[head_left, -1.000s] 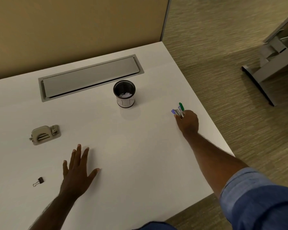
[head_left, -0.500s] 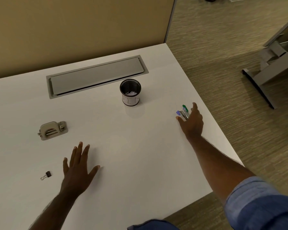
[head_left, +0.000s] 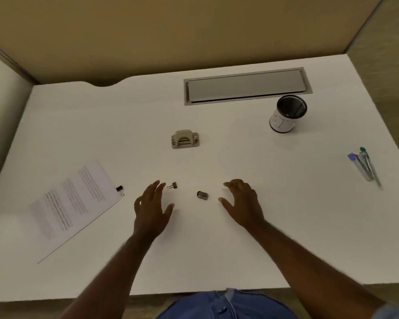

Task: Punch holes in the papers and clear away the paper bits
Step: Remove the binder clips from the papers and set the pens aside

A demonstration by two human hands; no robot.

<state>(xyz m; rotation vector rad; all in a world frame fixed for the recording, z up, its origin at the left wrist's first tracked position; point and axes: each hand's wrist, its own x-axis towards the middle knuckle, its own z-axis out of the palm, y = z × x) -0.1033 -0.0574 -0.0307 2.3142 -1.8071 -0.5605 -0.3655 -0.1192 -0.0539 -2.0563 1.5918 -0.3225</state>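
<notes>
A beige hole punch [head_left: 185,139] sits mid-desk on the white desk [head_left: 240,238]. A stack of printed papers [head_left: 72,203] lies at the left, with a black binder clip [head_left: 119,189] at its right corner. My left hand [head_left: 151,209] hovers open, fingertips close to a loose binder clip [head_left: 172,186]. My right hand [head_left: 243,202] is open too, just right of a small dark sharpener-like object [head_left: 202,195]. Neither hand holds anything. A cup [head_left: 287,113] with a black inside stands at the back right.
Several pens [head_left: 365,165] lie near the desk's right edge. A grey cable hatch [head_left: 247,85] is set into the desk at the back. Tan partition walls close off the back and left. The desk's front edge runs near my body.
My right hand let go of the pens at the right edge and came back to the middle. The view swung left, bringing in the papers and the small dark object.
</notes>
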